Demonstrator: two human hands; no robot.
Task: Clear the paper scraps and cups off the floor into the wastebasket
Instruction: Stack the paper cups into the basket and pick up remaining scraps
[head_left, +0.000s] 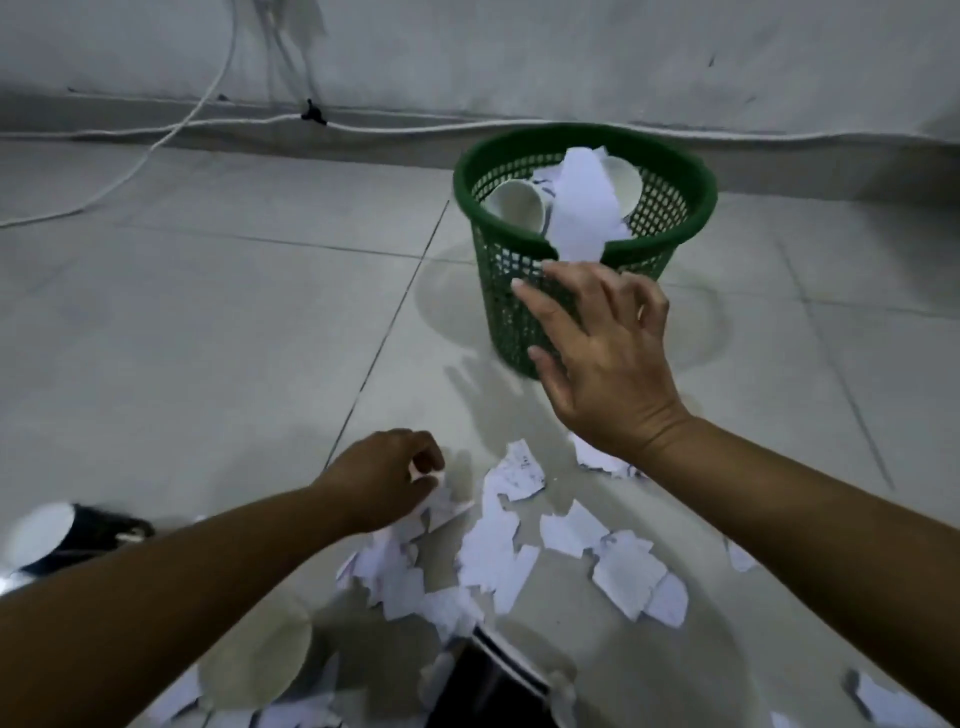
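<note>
A green mesh wastebasket (670, 156) stands on the tiled floor ahead, holding white cups and a long paper strip (584, 208) that hangs over its near rim. My right hand (597, 358) hovers just in front of the basket, fingers spread, holding nothing. My left hand (387, 475) is low on the floor, fingers pinched on a white paper scrap (441, 501). Several torn paper scraps (566, 551) lie scattered between my arms. A dark cup with a white inside (67, 535) lies on its side at the far left. Another dark cup (493, 680) sits at the bottom centre.
A white rope or cable (415, 127) runs along the base of the grey wall, with a loop trailing onto the floor at left. More scraps (883, 696) lie at the bottom right. A pale round cup bottom (260, 660) shows near my left forearm.
</note>
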